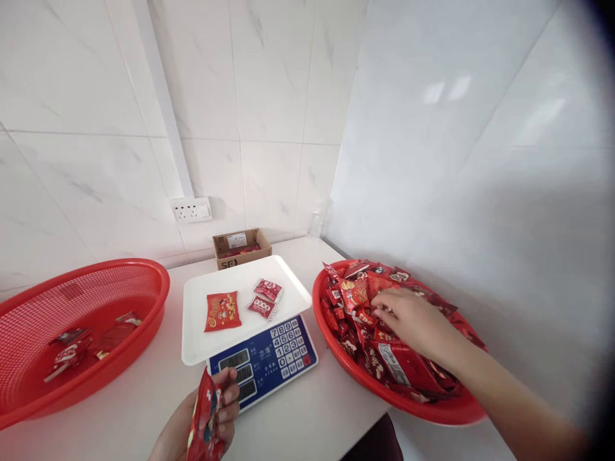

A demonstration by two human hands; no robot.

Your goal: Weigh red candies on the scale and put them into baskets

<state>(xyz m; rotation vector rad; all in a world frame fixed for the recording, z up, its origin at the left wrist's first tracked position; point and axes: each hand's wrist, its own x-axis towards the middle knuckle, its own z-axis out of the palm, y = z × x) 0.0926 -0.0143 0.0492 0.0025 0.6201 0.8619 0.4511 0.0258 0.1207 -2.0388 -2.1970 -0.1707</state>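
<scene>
My left hand (pixel 192 422) is closed round a red snack packet (pixel 205 419), held upright near the table's front edge, just before the blue scale (pixel 269 362). My right hand (pixel 408 317) reaches into the red basket (pixel 336 349) on the right, fingers curled down among several red packets (pixel 384 358); whether they grip one is hidden. The scale's white tray (pixel 196 339) carries one larger red packet (pixel 222 311) and two small ones (pixel 265 298).
A second red mesh basket (pixel 139 346) at the left holds a few packets (pixel 72 349). A small cardboard box (pixel 241 248) stands against the tiled wall, below a white socket strip (pixel 191 209). A clear bottle (pixel 314 221) stands in the corner.
</scene>
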